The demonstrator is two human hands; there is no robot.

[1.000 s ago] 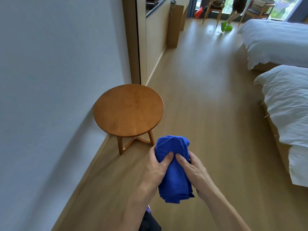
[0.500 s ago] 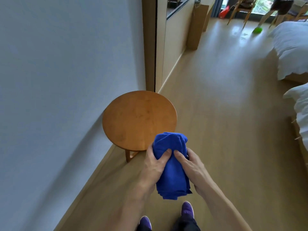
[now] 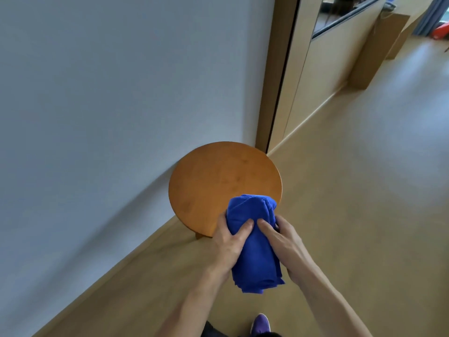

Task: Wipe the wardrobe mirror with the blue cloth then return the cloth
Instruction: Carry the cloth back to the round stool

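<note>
Two thumbs press side by side, tips nearly touching, onto the top of a folded blue cloth (image 3: 255, 261). The other fingers curl around and under it, mostly hidden. The left hand (image 3: 229, 246) grips the cloth's left side, the right hand (image 3: 288, 244) its right. The cloth's far end overlaps the near right edge of a round wooden tabletop (image 3: 218, 178); whether it touches the wood cannot be told. The table stands against a pale wall (image 3: 109, 117), beside a wardrobe's wooden edge (image 3: 274, 69). One purple shoe (image 3: 261, 323) shows on the light wood floor (image 3: 352, 203).
</note>
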